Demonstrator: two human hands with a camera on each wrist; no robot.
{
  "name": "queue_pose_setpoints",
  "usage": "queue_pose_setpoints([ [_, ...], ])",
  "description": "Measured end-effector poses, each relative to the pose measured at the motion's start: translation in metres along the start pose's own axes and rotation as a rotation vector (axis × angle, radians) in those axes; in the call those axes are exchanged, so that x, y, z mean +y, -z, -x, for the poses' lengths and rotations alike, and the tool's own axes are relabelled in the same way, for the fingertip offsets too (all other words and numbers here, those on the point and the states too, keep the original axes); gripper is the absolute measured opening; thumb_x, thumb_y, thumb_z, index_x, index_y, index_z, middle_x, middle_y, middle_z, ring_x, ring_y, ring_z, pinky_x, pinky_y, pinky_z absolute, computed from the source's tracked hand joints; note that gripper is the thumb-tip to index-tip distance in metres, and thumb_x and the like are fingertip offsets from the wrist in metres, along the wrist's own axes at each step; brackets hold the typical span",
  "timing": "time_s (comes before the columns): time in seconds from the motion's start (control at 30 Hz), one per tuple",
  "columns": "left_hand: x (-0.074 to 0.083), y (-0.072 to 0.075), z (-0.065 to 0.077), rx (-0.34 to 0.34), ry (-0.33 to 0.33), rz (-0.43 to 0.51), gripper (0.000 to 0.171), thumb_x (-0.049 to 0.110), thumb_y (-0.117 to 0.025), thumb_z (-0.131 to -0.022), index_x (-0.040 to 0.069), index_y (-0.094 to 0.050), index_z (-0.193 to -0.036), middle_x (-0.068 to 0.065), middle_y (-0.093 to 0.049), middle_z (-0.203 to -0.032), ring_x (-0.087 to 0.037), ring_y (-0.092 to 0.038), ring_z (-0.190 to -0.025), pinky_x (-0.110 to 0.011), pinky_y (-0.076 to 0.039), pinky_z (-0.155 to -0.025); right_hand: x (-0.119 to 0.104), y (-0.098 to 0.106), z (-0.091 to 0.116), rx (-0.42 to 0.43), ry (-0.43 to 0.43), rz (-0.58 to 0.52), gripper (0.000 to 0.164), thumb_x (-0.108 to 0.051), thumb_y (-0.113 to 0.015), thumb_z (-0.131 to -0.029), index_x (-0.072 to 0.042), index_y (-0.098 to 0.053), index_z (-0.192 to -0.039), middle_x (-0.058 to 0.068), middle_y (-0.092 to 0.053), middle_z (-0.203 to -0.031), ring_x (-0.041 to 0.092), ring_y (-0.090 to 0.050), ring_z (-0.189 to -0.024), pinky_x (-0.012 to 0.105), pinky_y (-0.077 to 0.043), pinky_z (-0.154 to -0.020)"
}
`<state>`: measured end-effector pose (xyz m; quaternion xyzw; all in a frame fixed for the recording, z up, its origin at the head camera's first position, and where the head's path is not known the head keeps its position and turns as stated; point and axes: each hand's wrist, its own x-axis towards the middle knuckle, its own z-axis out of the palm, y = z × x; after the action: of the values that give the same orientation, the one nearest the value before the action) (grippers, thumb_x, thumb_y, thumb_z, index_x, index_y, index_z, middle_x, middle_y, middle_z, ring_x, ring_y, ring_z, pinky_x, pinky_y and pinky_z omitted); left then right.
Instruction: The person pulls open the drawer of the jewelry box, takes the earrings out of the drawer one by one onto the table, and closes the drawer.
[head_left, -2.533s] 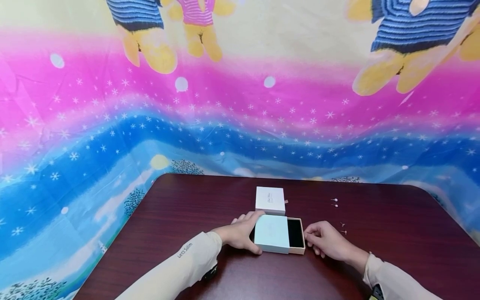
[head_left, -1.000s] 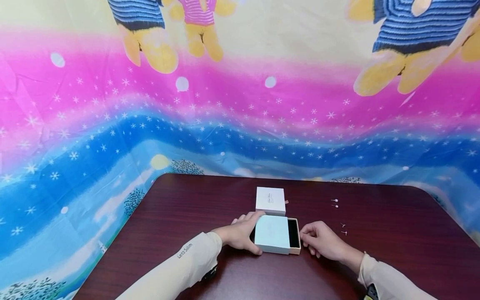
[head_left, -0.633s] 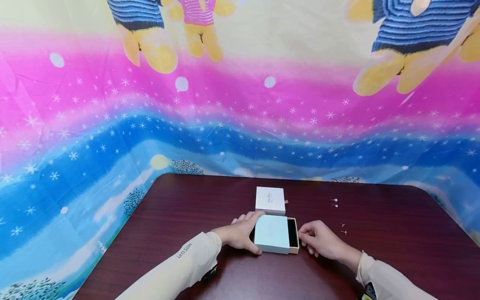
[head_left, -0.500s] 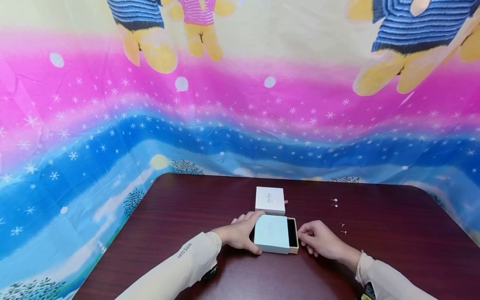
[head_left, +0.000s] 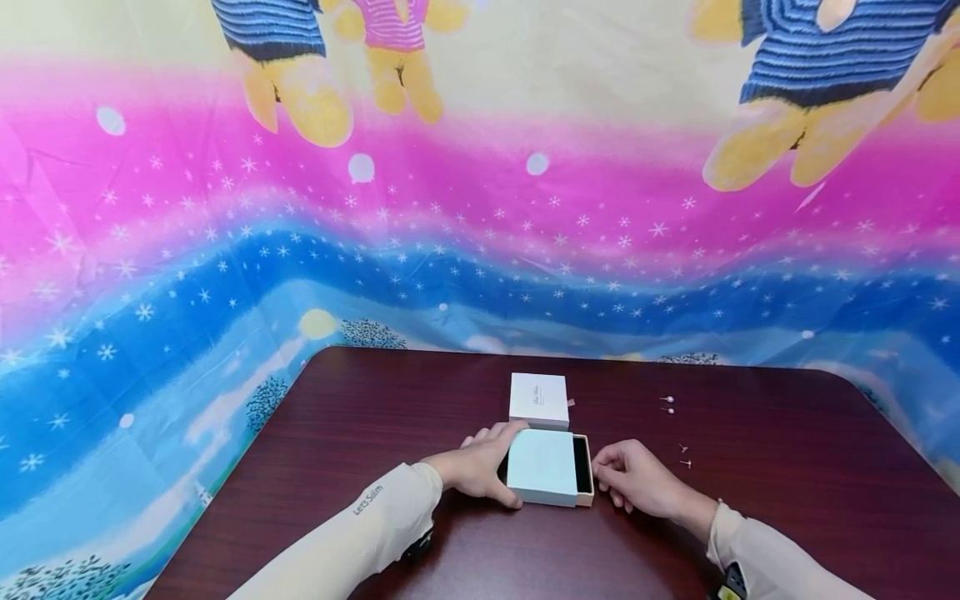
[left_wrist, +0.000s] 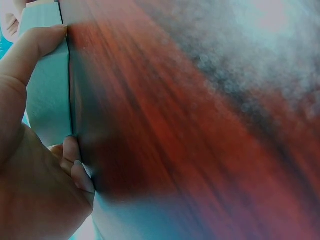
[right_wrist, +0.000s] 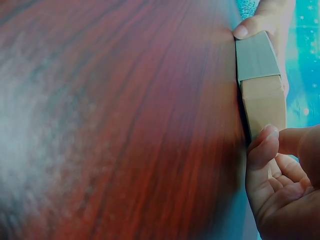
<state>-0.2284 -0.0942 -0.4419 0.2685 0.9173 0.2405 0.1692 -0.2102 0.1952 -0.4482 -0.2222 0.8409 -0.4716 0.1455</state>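
A mint-green jewelry box (head_left: pixel 542 467) lies on the table with its tan-sided, black-lined drawer (head_left: pixel 583 471) partly out on the right. My left hand (head_left: pixel 480 469) grips the mint sleeve from the left, thumb at the near corner and fingers over the far one. In the left wrist view, the thumb (left_wrist: pixel 45 41) presses along its side. At the drawer's right end is my right hand (head_left: pixel 637 477), fingers curled. In the right wrist view, its thumb and index fingertips (right_wrist: pixel 270 132) meet right against the drawer's end; whatever lies between them is hidden.
Behind the mint box stands a white box (head_left: pixel 539 398) with lettering and a small tab. To the right lie two pearl-headed stud earrings (head_left: pixel 670 400) and, nearer, two smaller studs (head_left: pixel 686 463). A printed cloth (head_left: pixel 480 208) hangs behind the dark wooden table (head_left: pixel 390 392).
The drawer has slid left, deeper into the mint sleeve, and my right hand has moved left along with it. My left hand has kept its grip in place.
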Motion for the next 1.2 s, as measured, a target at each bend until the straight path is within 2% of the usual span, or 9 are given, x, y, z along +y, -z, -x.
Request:
queue_pose_setpoints([
  [0.23, 0.000, 0.000, 0.000, -0.004, 0.002, -0.001, 0.107, 0.038, -0.088, -0.074, 0.028, -0.021, -0.156, 0.001, -0.039, -0.152, -0.018, -0.040, -0.126, -0.040, -0.031, -0.105, 0.000, -0.002, -0.001, 0.002, -0.002, 0.001, 0.020, -0.007, -0.054, -0.103, 0.002, -0.067, -0.092, 0.008, -0.061, -0.070, 0.006, -0.054, -0.047, 0.030, -0.050, -0.043],
  [1.2, -0.001, 0.000, -0.001, 0.000, -0.013, -0.005, 0.106, 0.038, -0.089, -0.073, 0.027, -0.023, -0.155, 0.001, -0.041, -0.149, -0.014, -0.040, -0.117, -0.033, -0.031, -0.097, -0.009, -0.011, -0.008, 0.007, 0.007, -0.030, 0.020, -0.005, -0.054, -0.102, 0.004, -0.068, -0.090, 0.006, -0.061, -0.068, 0.005, -0.053, -0.047, 0.029, -0.049, -0.042],
])
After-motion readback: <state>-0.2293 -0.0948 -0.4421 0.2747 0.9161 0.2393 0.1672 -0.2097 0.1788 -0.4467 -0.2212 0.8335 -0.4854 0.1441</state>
